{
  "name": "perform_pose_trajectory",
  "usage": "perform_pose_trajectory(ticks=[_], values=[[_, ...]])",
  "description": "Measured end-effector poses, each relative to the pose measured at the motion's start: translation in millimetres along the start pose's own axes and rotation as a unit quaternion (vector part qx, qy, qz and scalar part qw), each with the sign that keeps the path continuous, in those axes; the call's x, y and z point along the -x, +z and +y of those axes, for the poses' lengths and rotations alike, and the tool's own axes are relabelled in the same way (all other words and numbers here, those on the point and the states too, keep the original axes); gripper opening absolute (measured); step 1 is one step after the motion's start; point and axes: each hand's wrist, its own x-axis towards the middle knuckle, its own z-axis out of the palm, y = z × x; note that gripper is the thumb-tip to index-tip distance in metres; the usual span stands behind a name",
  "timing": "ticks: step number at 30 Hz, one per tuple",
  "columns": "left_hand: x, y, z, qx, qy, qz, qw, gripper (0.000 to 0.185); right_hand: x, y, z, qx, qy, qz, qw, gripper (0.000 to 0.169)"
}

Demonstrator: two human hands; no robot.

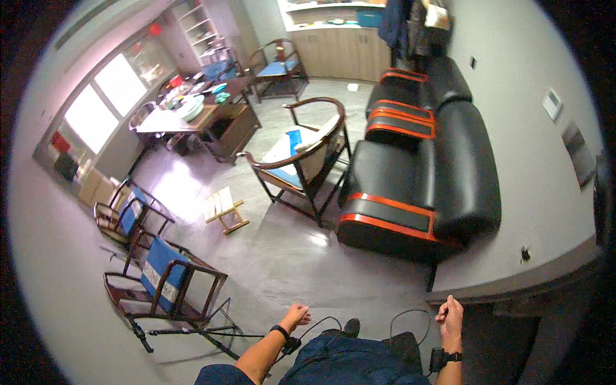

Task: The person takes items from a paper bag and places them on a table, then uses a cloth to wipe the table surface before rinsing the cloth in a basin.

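My left hand [297,315] is held out over the grey floor with its fingers loosely curled; I see nothing in it. My right hand [451,315] is raised near the wall's lower edge, fingers curled in, also with no object visible. Each wrist wears a dark band, and thin black cables [409,313] loop beside my body. In front of me stand a dark wooden armchair [315,166] with a cushion and a blue cloth, a small wooden folding stool [223,207], and a black leather sofa [390,168] with orange-red trim. Neither hand touches any of these.
Wooden chairs with blue pads [166,274] and a black tripod-like stand [216,332] are at the left. Further off, a cluttered desk [168,120] with an open drawer stands by the windows. Low cabinets [337,55] line the back. A wall [524,168] runs along the right.
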Motion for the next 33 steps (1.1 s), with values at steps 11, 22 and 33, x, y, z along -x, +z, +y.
perform_pose_trajectory(ticks=[11, 22, 33], values=[[45.8, -48.2, -87.0, 0.141, -0.086, 0.095, 0.982, 0.023, -77.4, 122.8, -16.5, 0.017, 0.070, -0.081, 0.994, 0.029], [-5.2, -73.5, 5.0, 0.181, -0.086, 0.111, 0.973, 0.023, -190.7, 200.3, -30.3, 0.027, 0.064, -0.115, 0.991, 0.012], [-1.7, -133.7, 150.0, 0.285, 0.036, 0.224, 0.931, 0.030, -316.0, 403.1, -32.0, 0.161, 0.048, -0.284, 0.944, 0.012]])
